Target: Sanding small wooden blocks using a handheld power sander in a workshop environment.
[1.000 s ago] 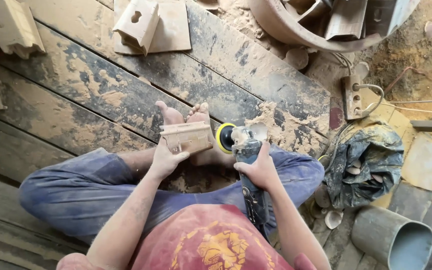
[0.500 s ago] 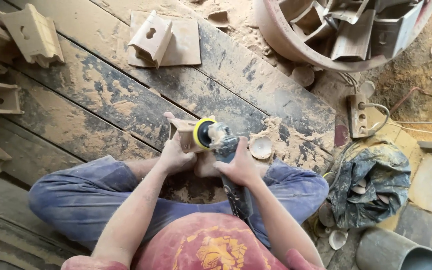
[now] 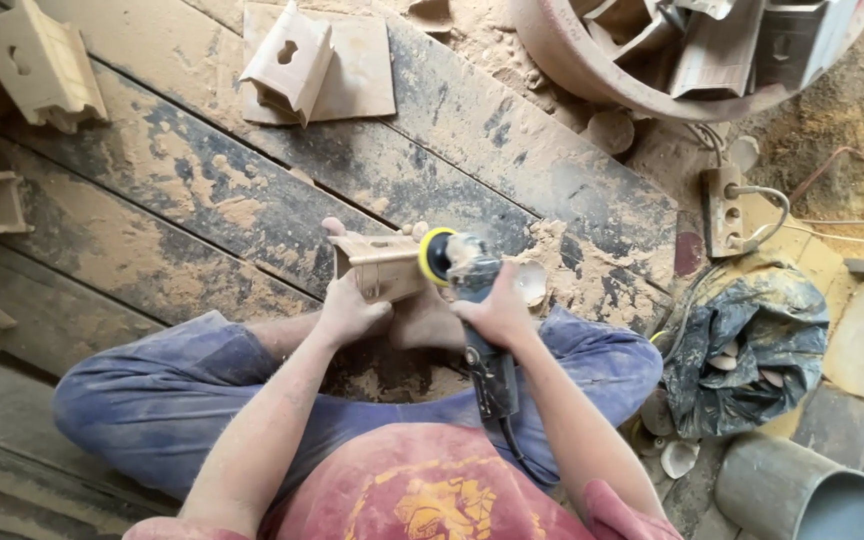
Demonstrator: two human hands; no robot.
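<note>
Wooden block (image 3: 384, 266) braced against feet by left hand (image 3: 349, 312), closed around it; right hand (image 3: 497, 310) clasps sander (image 3: 467, 300), disc touching block's end.

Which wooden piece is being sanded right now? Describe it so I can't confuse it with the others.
Start at the dusty plank floor, then the seated person's lap. The wooden block sits in the left hand, touching the sander's yellow-rimmed disc. Every other piece lies loose, unheld.
</note>
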